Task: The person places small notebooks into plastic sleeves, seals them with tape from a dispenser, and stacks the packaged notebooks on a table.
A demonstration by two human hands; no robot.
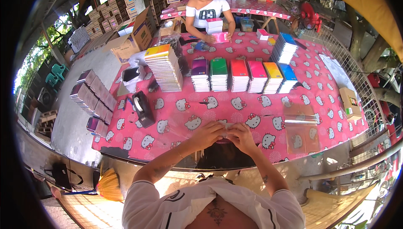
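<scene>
At the near edge of the table, my left hand (210,134) and my right hand (242,137) are close together, with fingers pinched. A small pale strip (228,126) shows between the fingertips; what it belongs to is mostly covered by the hands. Left of my left hand stands a black tape dispenser (143,109). To the right of my right hand lie clear plastic sleeves (301,133). Beyond the hands is a row of spiral notebook stacks with purple, green (218,74), red, pink, yellow and blue covers.
A taller stack of notebooks (164,68) rises at the left, another with blue covers (284,49) at the right. An open carton (132,38) is at the far left. Opposite me, a person (209,13) handles a pink item on the pink patterned table (226,109). A small box (350,104) sits at the right edge.
</scene>
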